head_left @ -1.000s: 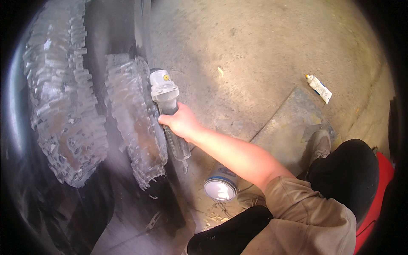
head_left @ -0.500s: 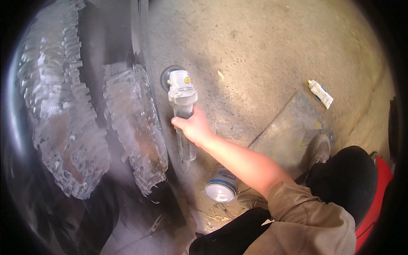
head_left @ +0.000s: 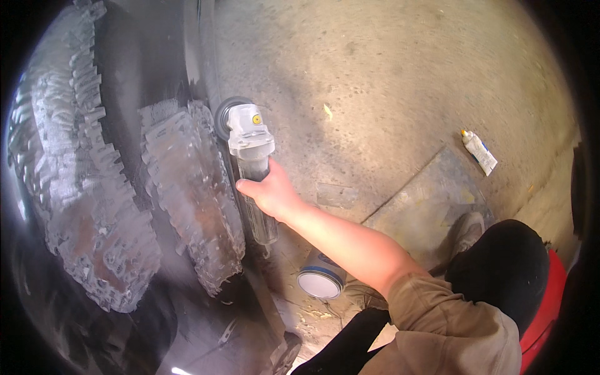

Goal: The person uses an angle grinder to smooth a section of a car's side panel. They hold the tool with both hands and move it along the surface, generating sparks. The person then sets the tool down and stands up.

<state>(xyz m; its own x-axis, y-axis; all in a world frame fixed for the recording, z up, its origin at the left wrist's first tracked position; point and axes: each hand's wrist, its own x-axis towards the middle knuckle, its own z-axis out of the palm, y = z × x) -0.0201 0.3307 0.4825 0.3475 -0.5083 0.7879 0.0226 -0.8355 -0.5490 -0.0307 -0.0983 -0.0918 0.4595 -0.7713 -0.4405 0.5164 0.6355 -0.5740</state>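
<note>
My right hand [head_left: 273,190] is wrapped round the body of a dusty grey angle grinder [head_left: 252,140], thumb on its left side. The grinder's round disc [head_left: 230,112] stands on edge at the far end, close beside the right edge of a black panel that looks like car bodywork [head_left: 134,69]. Two rough patches are ground to bare metal on that panel: a large patch [head_left: 87,194] on the left and a narrower patch [head_left: 194,194] nearer the tool. Whether the disc touches the panel, I cannot tell. My left hand is out of the picture.
A can [head_left: 320,282] with a pale round end lies on the ground below my forearm. A flat grey board [head_left: 431,194] lies under my shoe [head_left: 469,231]. Farther right is a white tube [head_left: 480,153] with a yellow cap. Something red [head_left: 550,294] is beside my knee.
The grinder in my right hand sits slightly farther left and closer to the panel edge. The whole view has shifted a little. My grip stays the same.
</note>
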